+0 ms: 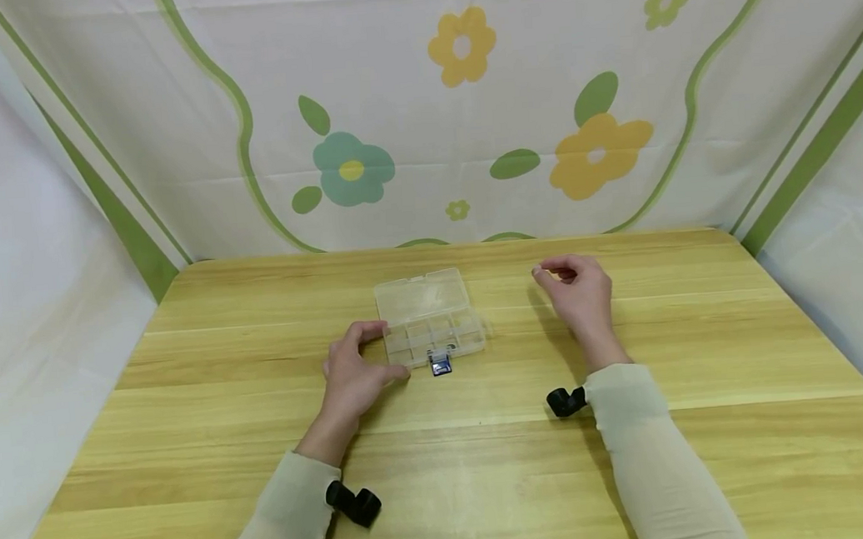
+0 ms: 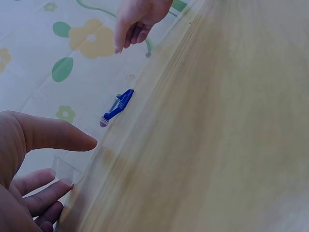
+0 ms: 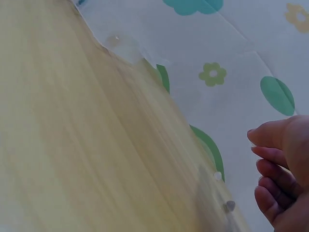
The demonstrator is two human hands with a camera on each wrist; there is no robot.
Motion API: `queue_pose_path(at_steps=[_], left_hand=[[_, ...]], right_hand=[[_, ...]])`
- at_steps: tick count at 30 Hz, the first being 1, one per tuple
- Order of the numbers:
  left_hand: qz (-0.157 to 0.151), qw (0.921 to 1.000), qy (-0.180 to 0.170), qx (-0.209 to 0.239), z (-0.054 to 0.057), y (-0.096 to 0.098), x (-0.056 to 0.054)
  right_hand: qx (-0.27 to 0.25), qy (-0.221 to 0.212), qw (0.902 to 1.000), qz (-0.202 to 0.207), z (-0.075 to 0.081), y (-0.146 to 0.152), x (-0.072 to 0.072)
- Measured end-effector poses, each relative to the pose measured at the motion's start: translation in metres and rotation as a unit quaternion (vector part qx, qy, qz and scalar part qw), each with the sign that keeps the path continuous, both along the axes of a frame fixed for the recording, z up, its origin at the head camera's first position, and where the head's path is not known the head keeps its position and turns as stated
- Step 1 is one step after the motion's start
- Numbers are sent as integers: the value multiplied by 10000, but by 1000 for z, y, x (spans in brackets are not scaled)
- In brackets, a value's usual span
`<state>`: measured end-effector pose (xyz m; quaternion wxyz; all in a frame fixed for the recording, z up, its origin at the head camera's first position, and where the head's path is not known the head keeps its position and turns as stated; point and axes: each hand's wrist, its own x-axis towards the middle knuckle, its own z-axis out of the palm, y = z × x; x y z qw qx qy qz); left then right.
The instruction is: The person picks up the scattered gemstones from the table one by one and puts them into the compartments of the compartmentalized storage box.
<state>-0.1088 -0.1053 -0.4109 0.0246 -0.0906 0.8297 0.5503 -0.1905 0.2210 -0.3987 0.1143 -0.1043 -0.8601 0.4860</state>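
A clear plastic compartment box (image 1: 429, 336) lies on the table with its lid (image 1: 422, 295) folded back. My left hand (image 1: 352, 375) holds the box's left end, thumb at the front corner and fingers along the side. In the left wrist view, the left fingertips (image 2: 50, 191) meet a clear corner. A blue latch-like piece (image 1: 441, 363) sits at the box's front edge; in the left wrist view this blue piece (image 2: 119, 104) stands out at an angle. Right of the box, my right hand (image 1: 579, 292) is raised above the table, thumb and forefinger pinching a tiny thing (image 1: 535, 271) whose kind is unclear.
The wooden table (image 1: 453, 468) runs back to a white flowered cloth (image 1: 421, 120). In the right wrist view, a small whitish piece (image 3: 217, 176) and a small grey piece (image 3: 231, 206) show near the table's edge line. Black wrist cameras (image 1: 353, 503) sit on both sleeves.
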Motion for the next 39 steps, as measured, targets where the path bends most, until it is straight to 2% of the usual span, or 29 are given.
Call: queue_pose_path(at_steps=[8,19,27,39], left_hand=[[8,10000,-59,22,-1,0,0],[25,9999,-105,32,-1,2,-1],[36,9999,-110,-2,0,2,-1],[14,10000,-38,-22,-1,2,-1]], right_hand=[[-19,295,9983,498,-1,-21,1],[314,492,9909,1212,1,-48,8],[553,632,9859,1450,-3,-63,11],[537,639,9775,1935,0,-89,23]])
